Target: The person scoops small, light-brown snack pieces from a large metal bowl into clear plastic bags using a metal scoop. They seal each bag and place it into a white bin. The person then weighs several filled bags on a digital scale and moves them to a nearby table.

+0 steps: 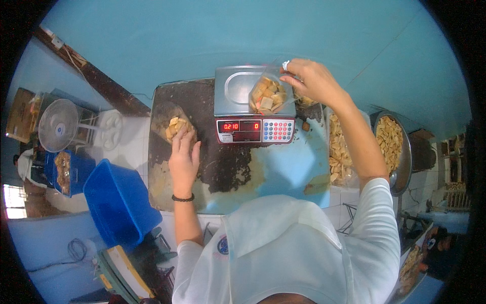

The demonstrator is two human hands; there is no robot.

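An electronic weighing scale (235, 93) with a metal pan, lit red digits and a keypad stands on the worn table (239, 167). On the right half of its pan is an open clear plastic bag (267, 97) of square, pale-brown snack pieces. My right hand (313, 81), with a white wrap on one finger, pinches the upper edge of that bag. Another filled bag (305, 101) shows partly beneath this hand, beside the pan. On the table's left, my left hand (185, 157) grasps the lower end of a second clear bag (175, 124) holding similar pieces.
Right of the table are a container of snack pieces (340, 152) and a large metal basin (406, 159) with more. A blue plastic bin (117, 201) stands at the left, near a fan (59, 125). Another person's hand (442, 243) shows at lower right.
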